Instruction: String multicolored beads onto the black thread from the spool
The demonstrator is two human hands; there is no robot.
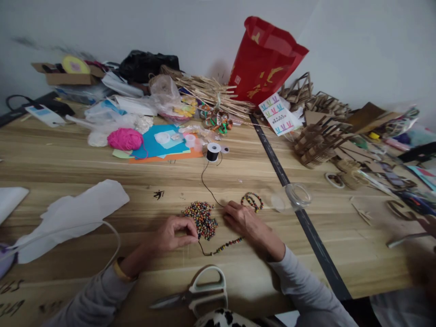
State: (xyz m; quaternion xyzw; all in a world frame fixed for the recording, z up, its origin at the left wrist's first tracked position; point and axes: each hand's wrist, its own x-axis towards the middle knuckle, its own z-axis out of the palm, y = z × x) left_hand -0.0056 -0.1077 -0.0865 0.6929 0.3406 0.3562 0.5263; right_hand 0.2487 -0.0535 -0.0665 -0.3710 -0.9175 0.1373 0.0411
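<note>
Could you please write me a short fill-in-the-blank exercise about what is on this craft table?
1. The left hand pinches at the edge of a pile of colourful ____.
2. The black cord runs from the right hand up to a ____ standing on the table.
3. The ball of yarn is ____ in colour.
4. Near the table's front edge lies a pair of ____.

Missing words: beads; spool; pink; scissors

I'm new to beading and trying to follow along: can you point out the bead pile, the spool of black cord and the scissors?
bead pile (201, 220): head view, middle of the heap.
spool of black cord (213, 152): head view, on its black wound side.
scissors (207, 287): head view, on the pale handle loop.
</note>
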